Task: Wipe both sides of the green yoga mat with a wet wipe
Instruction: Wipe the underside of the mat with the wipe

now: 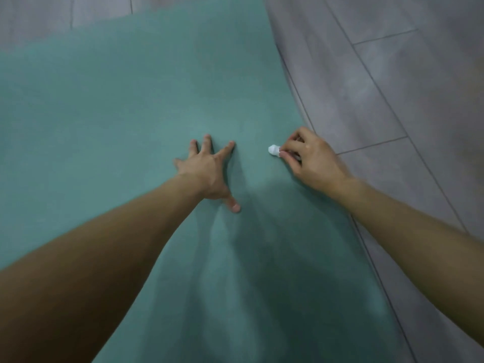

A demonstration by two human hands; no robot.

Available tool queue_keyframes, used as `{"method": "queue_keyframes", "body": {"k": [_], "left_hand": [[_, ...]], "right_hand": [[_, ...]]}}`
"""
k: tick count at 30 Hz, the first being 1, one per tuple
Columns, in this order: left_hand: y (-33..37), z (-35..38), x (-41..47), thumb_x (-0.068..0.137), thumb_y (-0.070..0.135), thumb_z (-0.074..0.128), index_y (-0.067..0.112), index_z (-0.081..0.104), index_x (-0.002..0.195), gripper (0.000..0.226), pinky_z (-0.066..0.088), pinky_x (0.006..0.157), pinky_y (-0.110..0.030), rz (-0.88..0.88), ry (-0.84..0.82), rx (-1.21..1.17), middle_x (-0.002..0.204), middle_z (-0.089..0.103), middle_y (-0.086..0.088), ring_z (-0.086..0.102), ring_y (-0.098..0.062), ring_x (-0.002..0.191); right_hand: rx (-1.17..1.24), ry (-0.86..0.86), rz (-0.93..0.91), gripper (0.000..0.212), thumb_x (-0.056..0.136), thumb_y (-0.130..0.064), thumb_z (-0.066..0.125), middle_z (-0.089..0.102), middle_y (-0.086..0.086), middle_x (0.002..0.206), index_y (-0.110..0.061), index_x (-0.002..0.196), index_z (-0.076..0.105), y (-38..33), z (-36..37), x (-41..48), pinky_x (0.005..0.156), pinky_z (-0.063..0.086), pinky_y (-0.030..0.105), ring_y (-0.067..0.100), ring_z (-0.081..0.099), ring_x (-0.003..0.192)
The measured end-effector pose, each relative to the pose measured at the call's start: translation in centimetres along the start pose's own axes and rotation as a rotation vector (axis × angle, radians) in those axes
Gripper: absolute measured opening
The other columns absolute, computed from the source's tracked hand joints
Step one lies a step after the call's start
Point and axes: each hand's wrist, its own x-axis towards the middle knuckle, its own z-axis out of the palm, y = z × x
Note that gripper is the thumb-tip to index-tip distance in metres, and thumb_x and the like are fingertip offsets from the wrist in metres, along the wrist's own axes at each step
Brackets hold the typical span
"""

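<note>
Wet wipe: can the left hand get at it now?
Likely yes. The left hand rests spread on the green mat, with only bare mat between it and the wet wipe. The right hand pinches the wipe, though, leaving just its tip exposed.

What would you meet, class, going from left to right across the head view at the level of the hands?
Green yoga mat → left hand, spread flat on the mat → wet wipe → right hand, pinching the wipe → grey floor.
</note>
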Motion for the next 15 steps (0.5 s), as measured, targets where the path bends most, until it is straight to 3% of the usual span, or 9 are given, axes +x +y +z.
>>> {"method": "queue_keyframes", "body": {"k": [5,8,11,15], "left_hand": [[0.1,0.3,0.4,0.028,0.086,0.089,0.056,-0.014,0.16,0.17,0.026,0.116,-0.078,0.007,0.005,0.003,0.175,-0.017,-0.004,-0.009,-0.041,0.161],[0.2,0.3,0.6,0.028,0.087,0.088,0.055,-0.015,0.16,0.17,0.027,0.116,-0.077,0.001,0.02,0.032,0.175,-0.016,-0.006,-0.008,-0.043,0.161],[0.1,0.2,0.4,0.029,0.089,0.086,0.056,-0.016,0.159,0.169,0.031,0.116,-0.075,0.003,0.029,0.059,0.175,-0.014,-0.006,-0.007,-0.042,0.161],[0.0,0.1,0.5,0.028,0.091,0.085,0.056,-0.017,0.158,0.169,0.033,0.116,-0.073,0.002,0.032,0.06,0.175,-0.013,-0.007,-0.005,-0.043,0.161]], "right_hand": [[0.089,0.011,0.014,0.021,0.104,-0.029,0.064,0.059,0.006,0.094,-0.013,0.106,0.077,-2.2,-0.1,-4.2,0.073,0.052,0.043,0.024,0.058,0.08],[0.118,-0.062,-0.13,0.022,0.1,-0.008,0.066,0.059,0.01,0.098,-0.015,0.118,0.077,-3.3,-0.5,-7.9,0.073,0.05,0.039,0.027,0.058,0.084],[0.082,-0.004,-0.132,0.025,0.099,-0.005,0.064,0.06,0.013,0.096,-0.016,0.114,0.078,-1.0,-0.4,-2.8,0.074,0.05,0.038,0.029,0.058,0.082],[-0.003,0.096,0.092,0.022,0.1,-0.023,0.06,0.058,0.014,0.103,-0.012,0.106,0.077,3.2,-0.1,8.0,0.079,0.053,0.041,0.034,0.062,0.087]]}}
